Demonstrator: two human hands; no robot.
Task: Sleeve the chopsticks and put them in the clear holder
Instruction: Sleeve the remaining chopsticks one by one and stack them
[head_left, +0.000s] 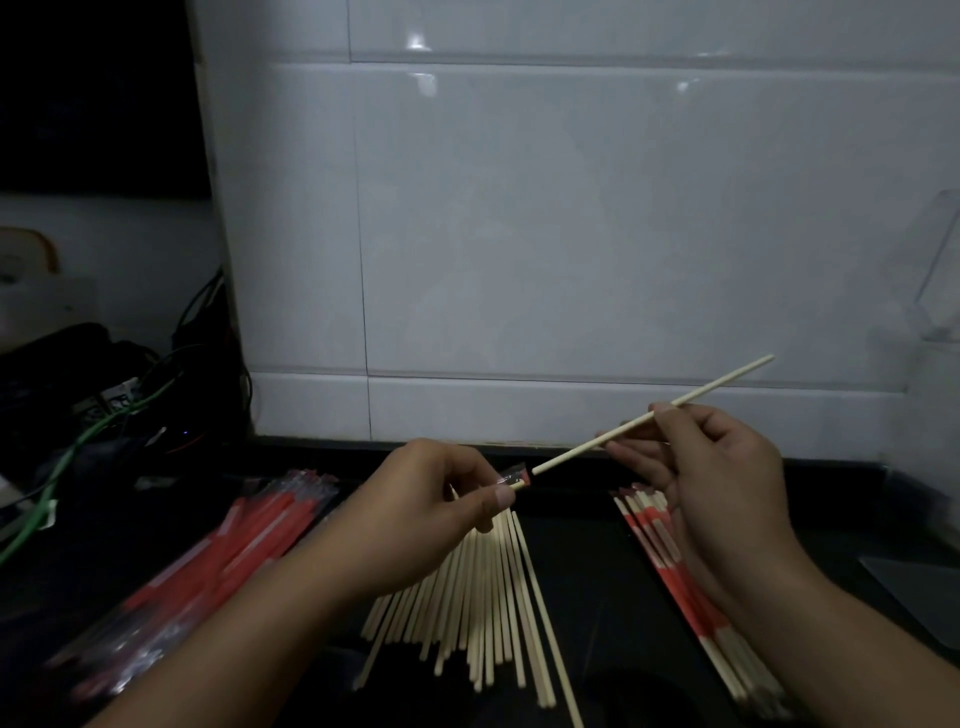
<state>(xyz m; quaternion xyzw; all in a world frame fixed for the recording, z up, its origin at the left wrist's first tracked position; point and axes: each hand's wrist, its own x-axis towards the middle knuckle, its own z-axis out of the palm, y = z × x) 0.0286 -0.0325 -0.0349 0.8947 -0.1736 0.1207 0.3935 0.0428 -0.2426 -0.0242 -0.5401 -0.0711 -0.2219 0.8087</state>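
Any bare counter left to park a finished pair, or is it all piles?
Two bare strips: one between the loose chopsticks and the sleeved pile, one between the empty sleeves and the loose chopsticks, though the left forearm hangs over that one. Far left is crowded with cables.

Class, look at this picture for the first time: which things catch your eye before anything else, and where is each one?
First, the bare chopstick slanting across the middle, held by the right hand while the left hand pinches a sleeve at its lower tip. Below lies a fan of loose chopsticks on the dark counter. Red sleeves are piled at the left.
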